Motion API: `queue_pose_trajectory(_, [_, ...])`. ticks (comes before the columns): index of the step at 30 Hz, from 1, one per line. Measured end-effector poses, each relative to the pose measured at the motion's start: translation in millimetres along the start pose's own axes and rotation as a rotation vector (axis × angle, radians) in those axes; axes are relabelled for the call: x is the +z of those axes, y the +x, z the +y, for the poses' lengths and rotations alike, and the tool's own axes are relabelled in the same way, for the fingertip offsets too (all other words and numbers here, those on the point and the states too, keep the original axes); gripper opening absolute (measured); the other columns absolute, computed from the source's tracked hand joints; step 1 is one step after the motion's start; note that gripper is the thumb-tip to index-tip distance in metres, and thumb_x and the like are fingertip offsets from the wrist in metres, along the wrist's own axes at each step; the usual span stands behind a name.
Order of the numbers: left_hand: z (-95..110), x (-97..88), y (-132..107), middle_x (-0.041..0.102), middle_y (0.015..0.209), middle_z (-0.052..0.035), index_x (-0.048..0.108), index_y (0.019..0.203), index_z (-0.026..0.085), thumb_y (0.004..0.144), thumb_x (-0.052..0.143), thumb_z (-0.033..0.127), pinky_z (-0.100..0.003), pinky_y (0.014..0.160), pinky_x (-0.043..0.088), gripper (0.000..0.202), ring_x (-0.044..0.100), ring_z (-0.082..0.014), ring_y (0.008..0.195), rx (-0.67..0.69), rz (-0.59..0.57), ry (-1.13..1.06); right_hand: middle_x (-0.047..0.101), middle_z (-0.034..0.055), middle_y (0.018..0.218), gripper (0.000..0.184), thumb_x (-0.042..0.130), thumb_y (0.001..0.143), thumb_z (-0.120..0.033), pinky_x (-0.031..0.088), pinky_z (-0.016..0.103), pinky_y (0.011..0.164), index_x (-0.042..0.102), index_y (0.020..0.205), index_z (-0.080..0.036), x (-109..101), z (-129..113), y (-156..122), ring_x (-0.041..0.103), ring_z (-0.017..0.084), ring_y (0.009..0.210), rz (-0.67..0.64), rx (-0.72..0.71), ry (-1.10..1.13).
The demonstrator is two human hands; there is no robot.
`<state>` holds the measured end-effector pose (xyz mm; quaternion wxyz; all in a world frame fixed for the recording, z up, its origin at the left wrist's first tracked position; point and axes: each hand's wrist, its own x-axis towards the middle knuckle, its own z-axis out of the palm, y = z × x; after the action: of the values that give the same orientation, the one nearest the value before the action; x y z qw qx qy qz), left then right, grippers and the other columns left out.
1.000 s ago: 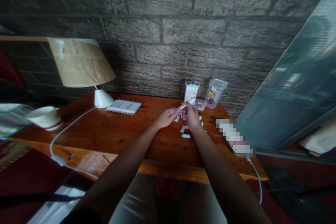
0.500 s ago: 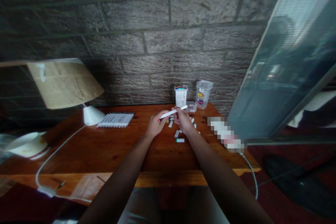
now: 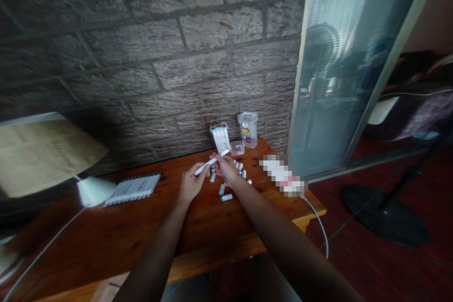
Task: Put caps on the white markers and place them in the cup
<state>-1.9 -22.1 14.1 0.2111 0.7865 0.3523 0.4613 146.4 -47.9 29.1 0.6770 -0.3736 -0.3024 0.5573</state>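
Both my hands hold one white marker [image 3: 209, 164] above the wooden table [image 3: 148, 226]. My left hand [image 3: 190, 185] pinches its lower left end. My right hand [image 3: 226, 170] is closed around its upper right part. Several loose white marker caps [image 3: 226, 197] lie on the table just under and right of my hands. A row of white markers [image 3: 131, 188] lies side by side further left.
A box of coloured markers [image 3: 220, 136], a clear plastic case [image 3: 247, 128] and a small clear lid [image 3: 237, 148] stand by the brick wall. A white lamp [image 3: 90, 189] with a cord is at the left. A blurred white object [image 3: 283, 177] with a cable lies at the table's right edge.
The view has swung right and tilted, so everything has slid left. My hands keep hold of the same marker in the same grip.
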Motion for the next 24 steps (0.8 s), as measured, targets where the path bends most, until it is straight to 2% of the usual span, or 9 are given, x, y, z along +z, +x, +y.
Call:
queue_pose_trajectory(5, [-3,1.5,2,0.078,0.100,-0.0064,0.073,0.102,0.019,0.088,0.069,0.043,-0.028,0.083,0.055,0.028,0.071,-0.0180,0.086,0.003,0.115,-0.006,0.043,-0.0127,0.047,0.051,0.085,0.056,-0.055,0.012,0.018,0.040,0.063,0.080,-0.017,-1,-4,-5,0.026,0.001,0.040,0.082,0.003,0.014])
queue_pose_trajectory(8, [-6,3.6,2,0.077,0.103,-0.0071,0.073,0.103,0.020,0.090,0.068,0.040,-0.028,0.085,0.055,0.025,0.071,-0.0178,0.090,0.026,0.159,-0.023,0.046,-0.0122,0.051,0.055,0.088,0.053,-0.055,0.011,0.018,0.040,0.064,0.084,-0.017,-1,-5,-6,0.025,0.001,0.041,0.069,-0.018,0.036])
queue_pose_trajectory(11, [-8,6.5,2,0.077,0.103,-0.0065,0.073,0.103,0.021,0.091,0.067,0.039,-0.028,0.086,0.055,0.024,0.071,-0.0179,0.091,0.013,0.162,-0.041,0.053,-0.0096,0.059,0.053,0.091,0.051,-0.051,0.013,0.019,0.040,0.065,0.083,-0.017,0,-8,-8,0.029,0.001,0.043,0.098,-0.046,0.046])
queue_pose_trajectory(13, [-7,8.3,1,0.077,0.104,-0.0064,0.073,0.104,0.021,0.091,0.067,0.040,-0.027,0.086,0.055,0.024,0.071,-0.0179,0.092,0.009,0.165,-0.055,0.055,-0.0078,0.064,0.049,0.091,0.053,-0.049,0.018,0.018,0.041,0.067,0.083,-0.019,1,-11,-10,0.036,0.002,0.046,0.107,-0.062,0.036])
queue_pose_trajectory(15, [-5,9.3,1,0.077,0.100,-0.0059,0.073,0.106,0.020,0.093,0.065,0.043,-0.026,0.079,0.055,0.028,0.070,-0.0167,0.084,-0.007,0.170,-0.067,0.056,-0.0064,0.066,0.044,0.090,0.057,-0.048,0.025,0.018,0.043,0.069,0.084,-0.021,-1,-15,-11,0.045,0.005,0.053,0.079,-0.075,0.025])
queue_pose_trajectory(19, [1,9.2,-1,0.072,0.074,-0.0011,0.073,0.109,0.019,0.098,0.055,0.047,-0.023,0.062,0.048,0.035,0.061,-0.0133,0.061,-0.082,0.179,-0.084,0.060,-0.0043,0.072,0.038,0.089,0.059,-0.043,0.031,0.019,0.047,0.072,0.086,-0.025,-5,-25,-9,0.054,0.008,0.061,0.072,-0.149,0.030])
queue_pose_trajectory(24, [6,11.7,-1,0.068,0.071,0.0004,0.072,0.107,0.020,0.097,0.055,0.046,-0.022,0.063,0.048,0.032,0.061,-0.0130,0.061,-0.086,0.197,-0.130,0.072,-0.0004,0.088,0.041,0.090,0.055,-0.037,0.033,0.018,0.047,0.071,0.090,-0.025,4,-40,-4,0.059,0.010,0.067,0.087,-0.167,-0.017])
